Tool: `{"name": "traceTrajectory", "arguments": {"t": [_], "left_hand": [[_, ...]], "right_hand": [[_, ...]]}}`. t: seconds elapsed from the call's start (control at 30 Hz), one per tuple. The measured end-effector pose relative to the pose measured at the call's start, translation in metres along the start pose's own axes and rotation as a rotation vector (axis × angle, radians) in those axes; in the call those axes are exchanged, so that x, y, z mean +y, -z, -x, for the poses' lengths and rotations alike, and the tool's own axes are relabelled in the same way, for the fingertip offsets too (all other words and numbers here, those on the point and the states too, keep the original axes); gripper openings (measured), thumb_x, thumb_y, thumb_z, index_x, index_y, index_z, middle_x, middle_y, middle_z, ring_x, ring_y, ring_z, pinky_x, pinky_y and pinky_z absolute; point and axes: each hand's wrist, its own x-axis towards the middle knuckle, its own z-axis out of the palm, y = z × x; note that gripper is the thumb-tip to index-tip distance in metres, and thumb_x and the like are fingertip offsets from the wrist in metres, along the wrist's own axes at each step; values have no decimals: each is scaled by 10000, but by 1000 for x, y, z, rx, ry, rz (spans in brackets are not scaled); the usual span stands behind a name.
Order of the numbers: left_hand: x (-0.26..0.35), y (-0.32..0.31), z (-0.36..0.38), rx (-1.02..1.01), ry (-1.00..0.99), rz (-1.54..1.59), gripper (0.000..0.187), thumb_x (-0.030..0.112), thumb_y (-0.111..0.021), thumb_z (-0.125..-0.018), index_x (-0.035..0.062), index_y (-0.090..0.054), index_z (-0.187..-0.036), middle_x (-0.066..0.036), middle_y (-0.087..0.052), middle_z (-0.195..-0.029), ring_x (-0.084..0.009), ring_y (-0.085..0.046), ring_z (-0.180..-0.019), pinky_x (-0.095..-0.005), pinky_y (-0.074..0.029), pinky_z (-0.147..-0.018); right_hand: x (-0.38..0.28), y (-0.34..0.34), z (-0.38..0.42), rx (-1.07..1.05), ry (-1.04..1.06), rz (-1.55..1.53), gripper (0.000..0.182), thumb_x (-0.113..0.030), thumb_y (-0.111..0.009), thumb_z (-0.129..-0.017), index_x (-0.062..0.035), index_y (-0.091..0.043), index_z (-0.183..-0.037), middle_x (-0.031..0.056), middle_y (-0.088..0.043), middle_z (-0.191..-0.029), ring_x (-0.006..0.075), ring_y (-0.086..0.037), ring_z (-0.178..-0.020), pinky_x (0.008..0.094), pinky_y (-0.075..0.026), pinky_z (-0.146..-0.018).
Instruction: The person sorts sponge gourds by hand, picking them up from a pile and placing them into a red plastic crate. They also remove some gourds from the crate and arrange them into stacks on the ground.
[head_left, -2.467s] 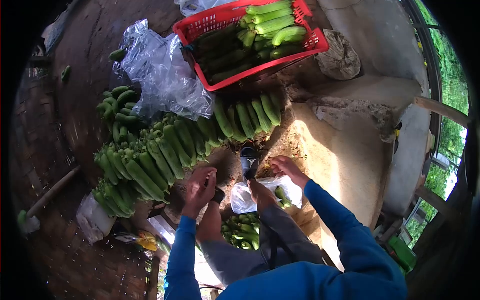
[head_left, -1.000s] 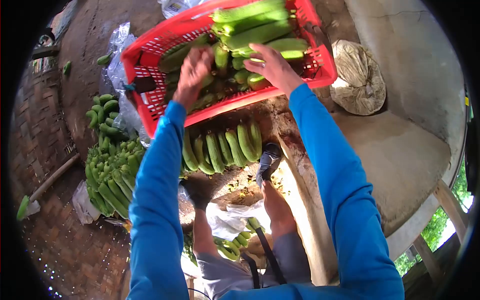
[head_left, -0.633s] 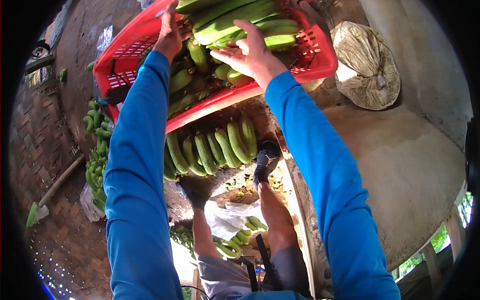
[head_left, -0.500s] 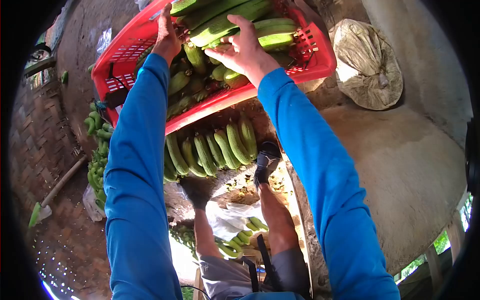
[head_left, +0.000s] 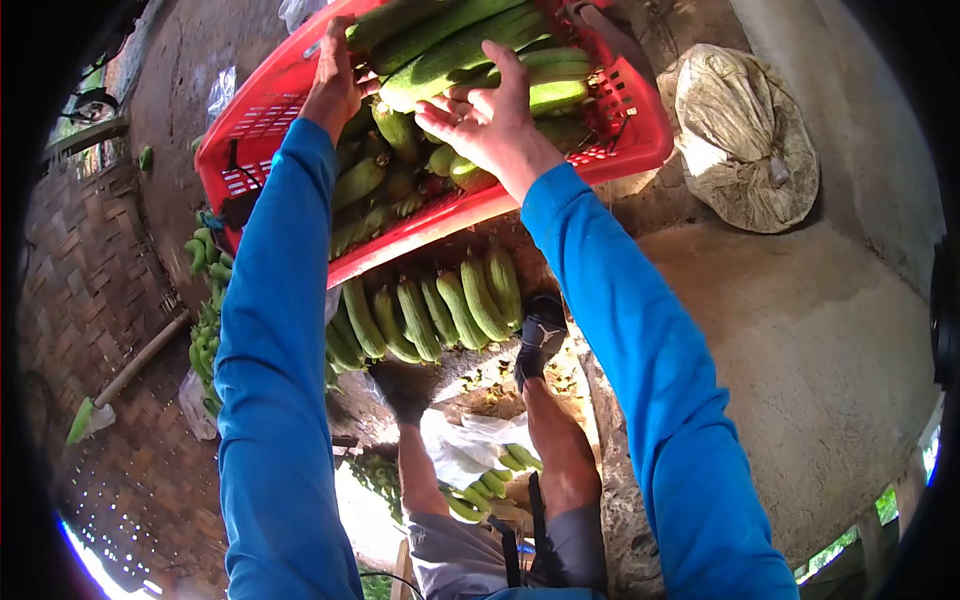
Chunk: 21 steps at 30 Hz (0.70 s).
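Note:
A red plastic basket [head_left: 420, 243] with slotted sides holds several green luffa gourds. Long luffas [head_left: 465, 50] lie across its upper part, above shorter ones [head_left: 362, 180] in the shade. My left hand [head_left: 335, 85] is at the left ends of the long luffas, fingers stretched upward and thumb apart, pointing right. My right hand [head_left: 492, 125] is over the basket with palm turned up and thumb spread from the fingers. Its fingertips are right at the lower edge of a pale green luffa, and the palm holds nothing.
Below the basket, a row of luffas [head_left: 440, 310] lies on the ground by my feet. More green produce [head_left: 207, 330] is heaped at left, near a wooden-handled tool [head_left: 145, 358]. A tied sack [head_left: 750, 140] stands at right beside a concrete slab [head_left: 790, 370].
The view has shifted slightly, so the floor items sit a little farther right and lower. My right hand's fingers have drawn slightly right along the luffa; my left hand stays by the luffa ends.

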Motion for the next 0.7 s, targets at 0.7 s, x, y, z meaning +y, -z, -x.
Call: {"name": "traceTrajectory", "arguments": {"t": [0.7], "left_hand": [[37,-30,50,-583,-210,-508,649,497,-586,-862,33,-497,-1308,-140,-537,-1268,-251,-513,-1164,-362,-372,-1002]], "right_hand": [[-5,22,-1,-144,-3,86,1107,-715,-686,-667,113,-335,-1312,244,-458,-1234,400,-515,-1113,533,-375,-1065]]}}
